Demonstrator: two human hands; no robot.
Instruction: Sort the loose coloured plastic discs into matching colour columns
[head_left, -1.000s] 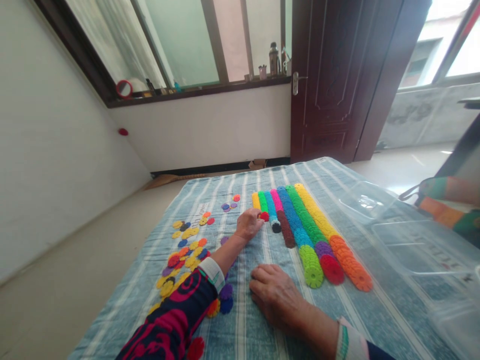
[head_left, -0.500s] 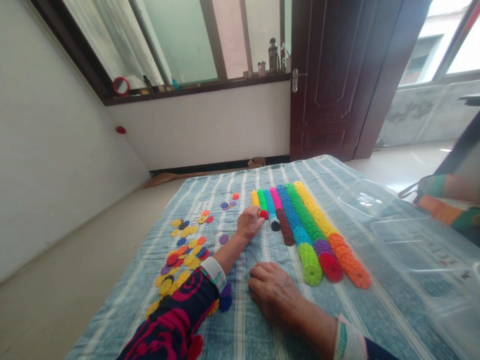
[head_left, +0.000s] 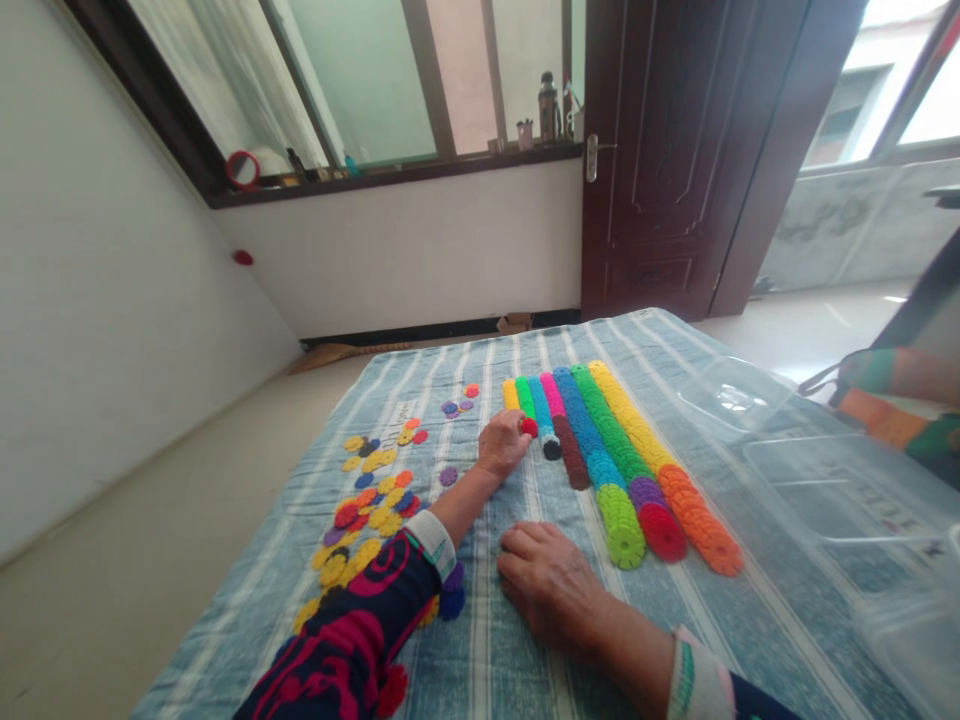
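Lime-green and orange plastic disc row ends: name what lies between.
Red plastic discs, ending a green and purple row, in the head view.

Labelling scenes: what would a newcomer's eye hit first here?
The bright, colour-blocked rows of overlapping notched discs, side by side right of centre on the striped cloth. Next, the loose mixed-colour discs scattered at left, partly hidden by the patterned sleeve. Then the left hand, touching a red disc at the rows' left edge.
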